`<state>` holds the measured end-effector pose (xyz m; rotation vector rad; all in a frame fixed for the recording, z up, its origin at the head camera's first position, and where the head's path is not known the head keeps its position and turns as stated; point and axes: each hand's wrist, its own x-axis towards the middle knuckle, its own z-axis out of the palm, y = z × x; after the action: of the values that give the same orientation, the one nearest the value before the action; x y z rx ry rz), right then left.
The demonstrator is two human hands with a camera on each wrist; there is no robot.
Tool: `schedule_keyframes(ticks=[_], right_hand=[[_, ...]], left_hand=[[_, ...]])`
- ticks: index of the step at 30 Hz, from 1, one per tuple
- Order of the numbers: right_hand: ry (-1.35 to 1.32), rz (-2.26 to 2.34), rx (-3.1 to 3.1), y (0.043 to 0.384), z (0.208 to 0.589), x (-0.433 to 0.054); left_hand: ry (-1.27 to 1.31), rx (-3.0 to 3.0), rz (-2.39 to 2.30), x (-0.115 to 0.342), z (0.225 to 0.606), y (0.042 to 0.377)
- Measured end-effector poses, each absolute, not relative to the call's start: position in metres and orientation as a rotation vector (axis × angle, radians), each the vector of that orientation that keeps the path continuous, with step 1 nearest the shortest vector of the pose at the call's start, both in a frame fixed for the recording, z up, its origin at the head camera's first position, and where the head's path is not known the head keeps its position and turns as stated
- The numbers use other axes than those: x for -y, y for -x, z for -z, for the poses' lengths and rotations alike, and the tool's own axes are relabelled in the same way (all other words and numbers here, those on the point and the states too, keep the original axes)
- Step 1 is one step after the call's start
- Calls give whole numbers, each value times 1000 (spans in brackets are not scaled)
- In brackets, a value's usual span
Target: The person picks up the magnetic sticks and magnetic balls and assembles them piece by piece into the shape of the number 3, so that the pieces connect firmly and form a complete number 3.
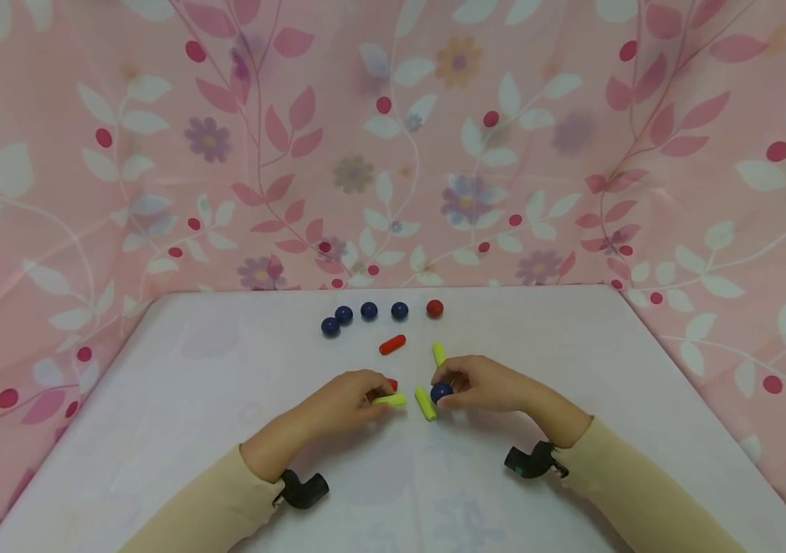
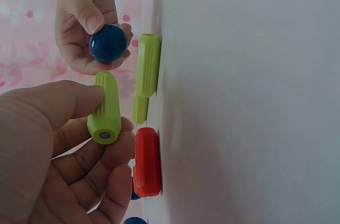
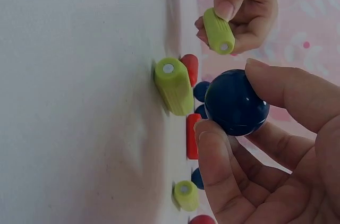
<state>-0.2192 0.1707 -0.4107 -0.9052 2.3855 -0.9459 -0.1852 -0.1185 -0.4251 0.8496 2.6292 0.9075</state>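
Note:
Between thumb and fingers, my left hand (image 1: 347,401) pinches a yellow-green magnetic rod (image 2: 104,110), with a round metal spot showing in its end. My right hand (image 1: 485,384) holds a dark blue ball (image 3: 237,102) by the thumb and fingertips. Rod and ball are a short way apart, facing each other. On the table between the hands lies a second yellow-green rod (image 1: 426,403). A third one (image 1: 439,353) lies just beyond the right hand, partly covered by it. One red rod (image 1: 393,344) lies farther back; another red rod (image 1: 393,383) peeks out behind the left fingers.
Several dark blue balls (image 1: 369,311) stand in a loose row near the back of the white table (image 1: 227,384), with a red ball (image 1: 435,309) to their right. Pink floral cloth (image 1: 393,153) hangs behind and at the sides. Black cameras (image 1: 304,490) sit at both wrists.

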Motion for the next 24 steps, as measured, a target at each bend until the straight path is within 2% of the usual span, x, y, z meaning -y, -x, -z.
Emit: schedule_keyframes(ticks=[24], right_hand=[[976, 962, -2301, 213, 412, -156]], left_hand=[[-974, -2631, -910, 106, 427, 181]])
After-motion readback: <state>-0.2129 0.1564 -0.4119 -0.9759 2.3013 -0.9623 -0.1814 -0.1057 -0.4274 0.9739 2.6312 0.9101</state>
